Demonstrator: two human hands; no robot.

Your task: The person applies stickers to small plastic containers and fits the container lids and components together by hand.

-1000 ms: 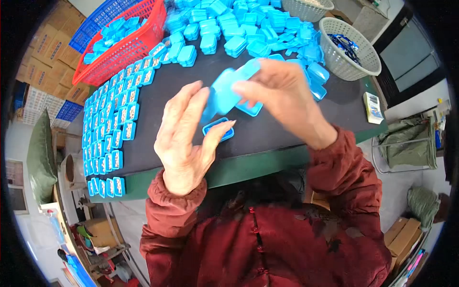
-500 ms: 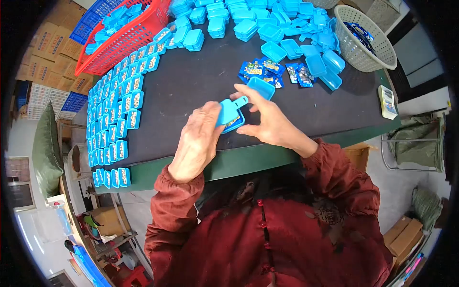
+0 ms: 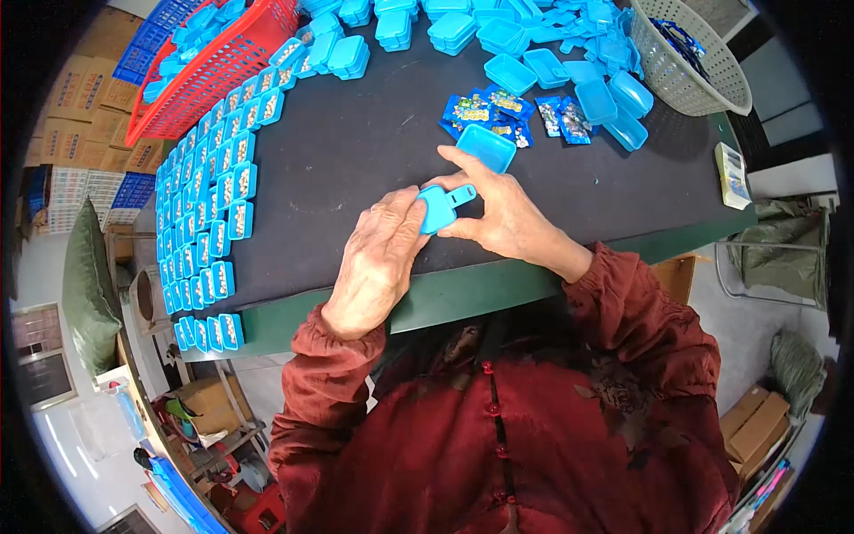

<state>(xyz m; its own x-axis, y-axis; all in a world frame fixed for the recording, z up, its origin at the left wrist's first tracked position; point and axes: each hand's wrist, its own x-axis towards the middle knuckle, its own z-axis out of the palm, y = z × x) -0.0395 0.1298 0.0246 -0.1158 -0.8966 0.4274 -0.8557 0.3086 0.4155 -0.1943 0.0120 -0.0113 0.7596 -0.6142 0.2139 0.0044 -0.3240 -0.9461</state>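
A light-blue plastic lid (image 3: 436, 210) with a slotted tab lies over a small blue box that it now hides. My left hand (image 3: 375, 249) is closed on the lid and box from the left, its fingers pressed over the lid. From the other side my right hand (image 3: 511, 214) grips the box, thumb at its near edge and index finger stretched past the tab. Just beyond the right fingers sits an open blue box (image 3: 487, 148). Behind that lie shiny blue printed packets (image 3: 485, 111).
Rows of filled blue boxes (image 3: 206, 191) line the table's left side. Stacked blue boxes (image 3: 452, 32) stand at the back. A red basket (image 3: 213, 71) is at back left, a pale basket (image 3: 694, 76) at back right. A small card stack (image 3: 732, 176) lies at the right edge.
The lid has come down flat over the box, covering the printed packet that showed inside it. Both hands have shifted slightly right, and the view has tilted a little.
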